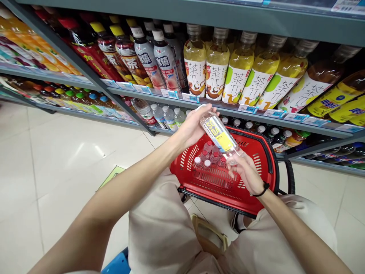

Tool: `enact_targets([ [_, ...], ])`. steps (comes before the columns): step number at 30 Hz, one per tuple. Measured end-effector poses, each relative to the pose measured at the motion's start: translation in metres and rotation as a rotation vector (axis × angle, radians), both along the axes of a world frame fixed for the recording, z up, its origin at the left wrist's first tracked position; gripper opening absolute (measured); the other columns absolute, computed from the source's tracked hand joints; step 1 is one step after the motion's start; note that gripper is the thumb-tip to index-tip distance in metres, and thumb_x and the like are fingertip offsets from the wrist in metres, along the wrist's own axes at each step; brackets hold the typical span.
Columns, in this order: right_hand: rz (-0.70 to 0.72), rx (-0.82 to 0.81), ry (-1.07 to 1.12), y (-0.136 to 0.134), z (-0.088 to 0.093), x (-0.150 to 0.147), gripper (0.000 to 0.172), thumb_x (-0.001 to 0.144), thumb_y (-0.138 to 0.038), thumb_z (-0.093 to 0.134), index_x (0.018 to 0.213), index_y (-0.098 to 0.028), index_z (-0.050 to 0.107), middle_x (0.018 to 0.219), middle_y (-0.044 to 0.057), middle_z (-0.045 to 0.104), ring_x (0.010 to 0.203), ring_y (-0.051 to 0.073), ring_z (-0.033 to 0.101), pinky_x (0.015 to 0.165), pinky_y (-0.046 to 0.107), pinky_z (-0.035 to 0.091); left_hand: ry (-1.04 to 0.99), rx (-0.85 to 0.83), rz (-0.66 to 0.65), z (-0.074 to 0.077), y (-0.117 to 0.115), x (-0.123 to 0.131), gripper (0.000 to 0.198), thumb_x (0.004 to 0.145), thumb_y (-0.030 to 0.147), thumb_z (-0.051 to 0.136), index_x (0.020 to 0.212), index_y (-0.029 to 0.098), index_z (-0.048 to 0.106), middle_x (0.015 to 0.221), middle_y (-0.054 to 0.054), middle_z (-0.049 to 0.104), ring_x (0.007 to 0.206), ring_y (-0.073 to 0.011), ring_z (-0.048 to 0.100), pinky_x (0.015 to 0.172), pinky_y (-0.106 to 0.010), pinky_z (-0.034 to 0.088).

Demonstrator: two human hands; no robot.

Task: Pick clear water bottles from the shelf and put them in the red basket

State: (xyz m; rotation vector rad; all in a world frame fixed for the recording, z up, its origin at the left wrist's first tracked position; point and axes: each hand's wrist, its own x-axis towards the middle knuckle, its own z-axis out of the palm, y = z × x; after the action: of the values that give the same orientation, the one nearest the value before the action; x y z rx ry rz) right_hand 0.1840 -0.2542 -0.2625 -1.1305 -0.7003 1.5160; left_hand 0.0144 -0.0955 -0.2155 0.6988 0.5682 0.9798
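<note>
A clear soda bottle (221, 135) with a yellow and white label is held tilted above the red shopping basket (182, 179). My left hand (196, 123) is closed round its upper left end, near the shelf edge. At the lower right end, my right hand (245, 169) has its fingers closed on the bottle, a black band on the wrist. Below, inside the basket, stand several small bottles (207, 163) with red or white caps.
Tea bottles (215, 72) with white labels line the shelf (171, 98) ahead, grey peach bottles (165, 62) beside them. Capped bottles (165, 114) fill the lower shelf behind the basket. A black basket handle (290, 177) sticks out at right. A blue object (116, 262) is at lower left.
</note>
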Motion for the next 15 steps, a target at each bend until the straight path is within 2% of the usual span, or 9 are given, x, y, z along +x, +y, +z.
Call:
enact_targets([
  [3, 0.019, 0.036, -0.050, 0.0004, 0.0001, 0.0025, 0.046, 0.082, -0.053, 0.087, 0.097, -0.022, 0.058, 0.087, 0.003, 0.073, 0.062, 0.015, 0.064, 0.047, 0.023, 0.049, 0.010, -0.013, 0.014, -0.0019, 0.0017, -0.0004, 0.023, 0.082, 0.031, 0.087, 0.088, 0.019, 0.068, 0.094, -0.002, 0.074, 0.094, -0.0185, 0.070, 0.097, -0.035, 0.054],
  [8, 0.131, -0.016, 0.033, -0.0012, -0.0007, 0.0058, 0.056, 0.088, -0.072, 0.072, 0.099, -0.018, 0.063, 0.078, 0.007, 0.075, 0.047, 0.015, 0.063, 0.042, 0.024, 0.047, 0.010, -0.030, 0.003, -0.0029, -0.0005, 0.0019, 0.020, 0.084, 0.029, 0.085, 0.094, 0.018, 0.072, 0.100, -0.001, 0.075, 0.097, -0.0166, 0.069, 0.096, -0.032, 0.053],
  [15, 0.110, -0.130, 0.151, -0.0018, -0.0026, 0.0070, 0.064, 0.091, -0.080, 0.052, 0.087, -0.018, 0.065, 0.057, 0.006, 0.068, 0.035, 0.017, 0.057, 0.032, 0.023, 0.034, 0.039, 0.003, -0.028, -0.0019, -0.0058, 0.0039, 0.024, 0.082, 0.033, 0.086, 0.096, 0.019, 0.073, 0.102, -0.004, 0.075, 0.102, -0.0208, 0.069, 0.098, -0.035, 0.053],
])
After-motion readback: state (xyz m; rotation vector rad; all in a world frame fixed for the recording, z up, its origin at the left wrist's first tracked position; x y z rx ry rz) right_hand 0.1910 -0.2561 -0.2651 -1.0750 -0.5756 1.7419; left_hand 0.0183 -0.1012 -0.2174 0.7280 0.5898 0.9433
